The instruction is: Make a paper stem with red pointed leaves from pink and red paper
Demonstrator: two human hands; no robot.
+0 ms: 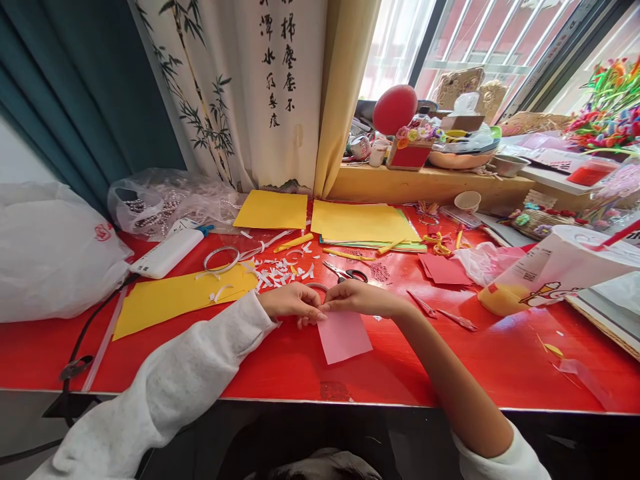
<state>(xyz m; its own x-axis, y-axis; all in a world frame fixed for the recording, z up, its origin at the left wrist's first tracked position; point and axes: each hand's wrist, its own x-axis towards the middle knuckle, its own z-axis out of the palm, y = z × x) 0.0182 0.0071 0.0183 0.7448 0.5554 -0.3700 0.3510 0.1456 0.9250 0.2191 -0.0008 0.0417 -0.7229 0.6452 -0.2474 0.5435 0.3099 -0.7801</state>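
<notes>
Grey sleeves (185,383) come in from the near edge, the left one down to the wrist, the right one pushed up past a bare forearm (447,373). Both hands meet over the worktop (400,380), knuckles up, fingertips together. Left hand (290,301) has its grip closed, thumb against finger, on the far left corner of a pink sheet (346,339). Right hand (363,298) bends in from the other side, its grip likewise pinched small on the sheet's far edge; the exact hold of its fingertips is hidden.

The pink sheet hangs off the fingers toward the person, near the worktop's front; whether its near edge touches the red surface I cannot tell. It is roughly square, with no clear long axis. From the pinched corner it runs nearward and a little right, its near edge slanting up to the right.

Just beyond the right hand lie scissors (345,273), blades aimed left and away, black handles to the right. White scraps (285,270) are strewn beyond the left hand, next to yellow sheets (165,307) and a white ring (221,269). Red squares (445,270) lie farther right, near a cup (555,267) with a straw (623,233).
</notes>
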